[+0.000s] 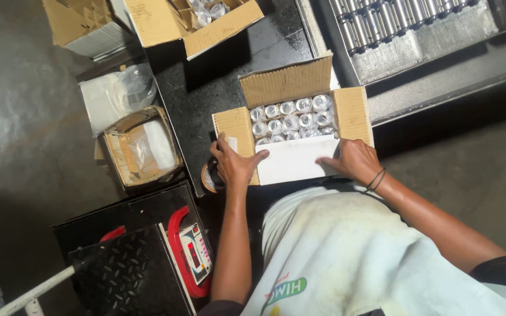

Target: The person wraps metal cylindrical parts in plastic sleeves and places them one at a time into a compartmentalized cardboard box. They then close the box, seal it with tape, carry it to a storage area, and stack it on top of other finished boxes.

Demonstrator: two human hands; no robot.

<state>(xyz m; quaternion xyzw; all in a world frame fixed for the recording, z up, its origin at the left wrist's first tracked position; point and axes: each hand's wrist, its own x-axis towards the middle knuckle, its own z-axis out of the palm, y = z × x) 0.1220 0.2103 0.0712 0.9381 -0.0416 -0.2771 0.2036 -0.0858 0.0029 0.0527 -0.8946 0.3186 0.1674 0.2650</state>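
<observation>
Here, I am pressing the white flap of a carton of wrapped cylinders.
My left hand [233, 165] and right hand [355, 160] are lying with fingers spread on the white flap [294, 159] of the cardboard carton [352, 111], which is sitting on the dark table [218, 82] before me.

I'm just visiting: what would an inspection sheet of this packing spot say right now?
Surface: dark worktop, worn.
Job's things: open cardboard box of wrapped silvery cylinders; white near flap folded partly over them.
Clutter: tape roll; second open carton; small box with plastic bags.
Hands: left hand and right hand both press the flap.
Cables: nothing seen.
Surroundings: metal tray of cylinders; red-framed scale; concrete floor.
</observation>
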